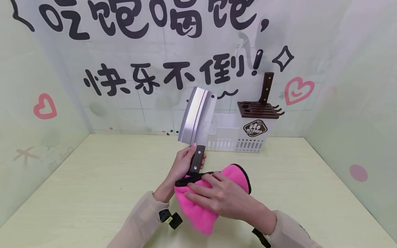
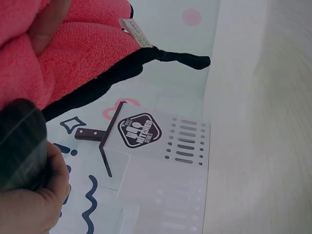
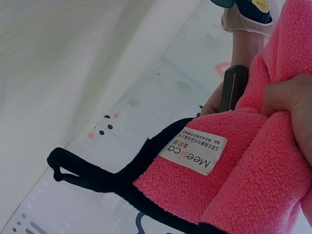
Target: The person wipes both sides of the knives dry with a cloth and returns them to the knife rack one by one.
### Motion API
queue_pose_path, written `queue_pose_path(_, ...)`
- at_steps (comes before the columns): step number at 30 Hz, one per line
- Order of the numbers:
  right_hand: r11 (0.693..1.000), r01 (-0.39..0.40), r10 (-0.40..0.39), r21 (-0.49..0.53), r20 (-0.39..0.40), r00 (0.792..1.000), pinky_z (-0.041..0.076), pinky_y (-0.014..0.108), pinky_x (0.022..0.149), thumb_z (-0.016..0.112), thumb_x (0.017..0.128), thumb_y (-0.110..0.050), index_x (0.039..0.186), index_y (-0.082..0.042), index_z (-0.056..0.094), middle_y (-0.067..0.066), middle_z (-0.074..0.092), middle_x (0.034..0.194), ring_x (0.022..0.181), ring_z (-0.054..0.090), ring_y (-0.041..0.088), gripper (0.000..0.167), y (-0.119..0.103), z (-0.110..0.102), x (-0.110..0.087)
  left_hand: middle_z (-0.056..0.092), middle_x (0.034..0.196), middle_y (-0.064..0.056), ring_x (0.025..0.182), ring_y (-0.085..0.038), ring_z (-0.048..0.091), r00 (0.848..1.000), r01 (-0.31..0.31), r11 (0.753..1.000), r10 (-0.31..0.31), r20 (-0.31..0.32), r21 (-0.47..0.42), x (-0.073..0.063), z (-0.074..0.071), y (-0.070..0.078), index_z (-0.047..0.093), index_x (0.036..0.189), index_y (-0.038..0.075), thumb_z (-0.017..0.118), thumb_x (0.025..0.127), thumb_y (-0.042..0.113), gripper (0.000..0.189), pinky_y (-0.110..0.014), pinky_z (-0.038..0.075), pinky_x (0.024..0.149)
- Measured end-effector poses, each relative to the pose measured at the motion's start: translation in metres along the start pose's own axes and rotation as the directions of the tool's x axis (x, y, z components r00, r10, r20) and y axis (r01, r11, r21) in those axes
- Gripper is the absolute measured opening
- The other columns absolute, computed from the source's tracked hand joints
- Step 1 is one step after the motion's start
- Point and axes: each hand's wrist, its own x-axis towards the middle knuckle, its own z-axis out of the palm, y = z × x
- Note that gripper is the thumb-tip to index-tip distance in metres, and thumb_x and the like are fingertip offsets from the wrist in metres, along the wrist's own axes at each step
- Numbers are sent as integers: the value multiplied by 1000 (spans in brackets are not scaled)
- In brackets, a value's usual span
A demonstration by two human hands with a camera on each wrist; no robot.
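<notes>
My left hand (image 1: 183,162) grips the dark handle (image 1: 197,160) of a cleaver (image 1: 196,115), its broad shiny blade pointing up and away from me. In my right hand (image 1: 224,194) is a pink towel (image 1: 201,220) with black edging, bunched under the fingers close to the handle's lower end. The right wrist view shows the towel's white label (image 3: 194,150) and black hanging loop (image 3: 80,170), with the thumb pressed into the pink fabric. In the left wrist view the dark handle end (image 2: 22,146) and the left fingers lie just below the towel (image 2: 87,53).
Against the back wall stands a white perforated holder (image 1: 251,146) with a brown slotted top (image 1: 260,109). Another knife's dark handle (image 1: 267,86) sticks up from it. The pale wooden table (image 1: 93,186) runs between printed walls on three sides.
</notes>
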Motion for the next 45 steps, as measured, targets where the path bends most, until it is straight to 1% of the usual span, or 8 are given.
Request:
queue_pose_path(9,1000,-24,24,0,0,1000,47,30,70,34,91,-4,117,-17,58,-2,61,110,84,55,20,37,10,4,-3,58,72,-2,60,-9,55,999,40,997,-41,-18,-62,-2,0,0,50,104,-13,35,97,24,40,-20,46,58)
queue_pose_path(16,998,-58,58,29,12,998,48,29,71,36,92,-4,116,-17,60,-3,62,109,84,55,21,36,18,5,-4,58,75,-2,70,-11,55,999,46,998,-46,-3,-31,-4,-3,1,52,105,-9,37,96,26,39,-22,47,66)
queue_pose_path(20,995,-91,89,45,36,995,48,29,70,53,84,-5,116,-17,59,-3,62,109,86,55,22,35,22,5,-5,59,75,-3,69,-11,56,999,42,999,-42,0,-30,-4,-4,1,53,101,-9,39,95,26,38,-22,48,65)
queue_pose_path(23,992,-119,117,43,39,992,47,29,69,68,73,-7,116,-16,60,-2,62,109,85,55,22,45,25,5,-6,58,73,-2,66,-10,55,999,38,999,-39,-9,-28,-4,-4,0,55,93,-6,40,95,26,36,-21,47,62)
queue_pose_path(27,988,-151,150,39,23,988,47,29,67,75,66,-9,114,-15,61,-1,62,109,85,54,22,51,29,6,-7,55,71,-1,64,-9,54,999,46,999,-46,-12,-14,-3,-4,-1,55,84,1,41,95,27,32,-20,45,60)
queue_pose_path(29,985,-165,164,42,17,986,47,30,68,75,65,-9,113,-15,61,-1,61,109,85,54,22,50,31,7,-7,55,73,-2,66,-10,54,999,44,999,-44,-8,1,-3,-4,-2,56,83,1,41,95,28,33,-21,45,60)
queue_pose_path(38,979,-201,201,20,-3,980,46,30,69,77,63,-9,115,-14,60,-1,61,113,85,54,22,55,38,9,-8,57,83,-5,76,-12,54,999,37,999,-37,-4,30,-3,-4,-3,59,100,-5,40,94,27,37,-23,45,63)
queue_pose_path(45,967,-252,251,36,19,968,44,30,68,73,67,-4,117,-13,59,1,61,112,85,53,22,53,41,10,-9,57,78,-2,64,-9,52,999,50,997,-51,7,65,-3,-4,-3,57,108,-6,37,95,19,35,-22,43,57)
